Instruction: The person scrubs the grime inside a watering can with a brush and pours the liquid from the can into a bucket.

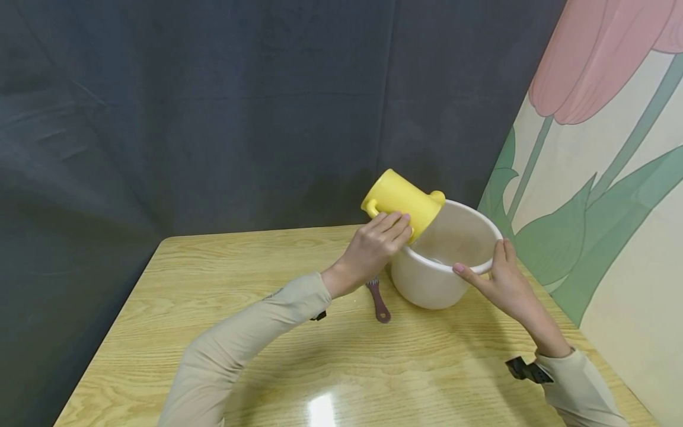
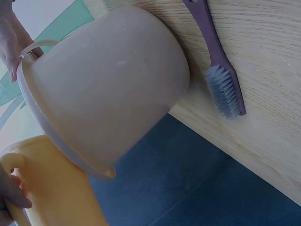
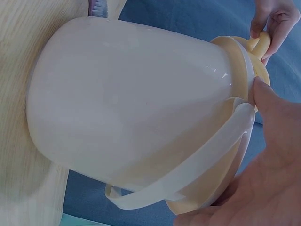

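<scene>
My left hand [image 1: 376, 243] grips the handle of a yellow plastic jug [image 1: 408, 198]. The jug lies tipped over the left rim of a white bucket [image 1: 432, 284], its lower end at the bucket's mouth. With thumb and fingers, my right hand [image 1: 501, 279] holds the bucket's rim on the right side. In the right wrist view the bucket's white carrying handle [image 3: 188, 169] hangs down against its side. Left of the bucket, a scrub brush [image 2: 221, 70] with a purple handle and grey bristles lies on the table. What the bucket holds cannot be made out clearly.
The light wooden table [image 1: 213, 308] carries the bucket and brush. Behind it hangs a dark blue curtain [image 1: 240, 118]. A wall painted with tulips [image 1: 613, 178] runs close along the table's right side.
</scene>
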A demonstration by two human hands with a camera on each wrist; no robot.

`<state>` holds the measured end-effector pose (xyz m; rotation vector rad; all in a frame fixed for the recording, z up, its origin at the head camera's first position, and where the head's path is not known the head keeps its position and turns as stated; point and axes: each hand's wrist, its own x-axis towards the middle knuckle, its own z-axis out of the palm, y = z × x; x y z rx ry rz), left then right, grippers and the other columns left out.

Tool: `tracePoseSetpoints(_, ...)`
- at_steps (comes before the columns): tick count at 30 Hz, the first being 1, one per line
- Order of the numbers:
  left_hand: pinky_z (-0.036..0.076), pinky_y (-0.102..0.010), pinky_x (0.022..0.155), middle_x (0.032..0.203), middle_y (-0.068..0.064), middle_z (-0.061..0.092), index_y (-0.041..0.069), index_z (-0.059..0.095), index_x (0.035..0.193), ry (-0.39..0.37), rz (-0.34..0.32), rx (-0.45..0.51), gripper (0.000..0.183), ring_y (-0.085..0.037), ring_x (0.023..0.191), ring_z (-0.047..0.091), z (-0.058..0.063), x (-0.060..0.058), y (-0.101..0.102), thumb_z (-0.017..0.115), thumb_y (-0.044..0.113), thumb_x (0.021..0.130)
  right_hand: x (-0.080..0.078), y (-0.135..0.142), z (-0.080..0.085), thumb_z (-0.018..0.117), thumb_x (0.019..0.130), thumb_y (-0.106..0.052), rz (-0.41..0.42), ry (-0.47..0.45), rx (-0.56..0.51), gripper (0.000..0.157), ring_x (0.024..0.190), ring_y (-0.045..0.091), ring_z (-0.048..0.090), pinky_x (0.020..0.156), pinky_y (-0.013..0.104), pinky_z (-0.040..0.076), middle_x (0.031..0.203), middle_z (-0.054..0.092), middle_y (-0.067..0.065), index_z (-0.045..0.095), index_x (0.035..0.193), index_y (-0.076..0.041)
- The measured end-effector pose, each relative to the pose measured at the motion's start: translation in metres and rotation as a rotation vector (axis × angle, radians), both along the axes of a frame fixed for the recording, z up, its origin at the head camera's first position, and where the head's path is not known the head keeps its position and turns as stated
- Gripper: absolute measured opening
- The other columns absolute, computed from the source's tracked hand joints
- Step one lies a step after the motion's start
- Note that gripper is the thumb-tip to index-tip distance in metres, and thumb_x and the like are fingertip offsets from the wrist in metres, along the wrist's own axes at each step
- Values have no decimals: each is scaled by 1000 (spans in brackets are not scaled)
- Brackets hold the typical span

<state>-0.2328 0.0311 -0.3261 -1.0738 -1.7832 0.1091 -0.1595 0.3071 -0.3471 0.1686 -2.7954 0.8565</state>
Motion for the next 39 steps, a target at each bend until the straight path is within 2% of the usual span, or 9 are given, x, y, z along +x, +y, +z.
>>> tracePoseSetpoints(7, 48, -28, 99, 119, -5, 68, 9, 72, 109, 13, -5, 3, 21, -19, 113, 60, 0, 0, 1, 62, -3, 94, 0, 1, 0, 66, 94, -44, 2, 11, 4, 101, 104, 54, 47, 74, 66, 48, 145, 16, 39, 6, 149, 16)
tracePoseSetpoints(14, 48, -28, 99, 119, -5, 68, 9, 72, 109, 21, 2, -7, 21, -19, 112, 60, 0, 0, 2, 62, -2, 95, -1, 2, -1, 65, 94, -44, 3, 7, 7, 102, 106, 56, 46, 76, 69, 47, 149, 10, 40, 3, 149, 16)
tracePoseSetpoints(24, 48, -28, 99, 119, -5, 68, 9, 72, 109, 25, 0, -3, 21, -19, 112, 60, -1, -1, 1, 61, -3, 95, -1, 0, -1, 66, 94, -43, 5, 23, 2, 101, 105, 55, 47, 75, 68, 48, 145, 15, 39, 7, 148, 17)
tracePoseSetpoints(33, 48, -29, 99, 119, -4, 68, 10, 72, 109, 33, 3, -1, 22, -18, 113, 61, -1, -1, 1, 61, -2, 95, 0, 0, -1, 66, 94, -43, 2, 22, 2, 101, 107, 57, 46, 76, 70, 47, 149, 11, 39, 5, 149, 16)
tracePoseSetpoints(39, 48, -29, 100, 119, -4, 69, 10, 73, 109, 35, 1, -7, 22, -18, 113, 61, -2, -1, 1, 62, -2, 94, -1, 0, -2, 66, 94, -44, 0, 25, 5, 101, 107, 56, 45, 76, 70, 46, 148, 13, 40, 7, 148, 17)
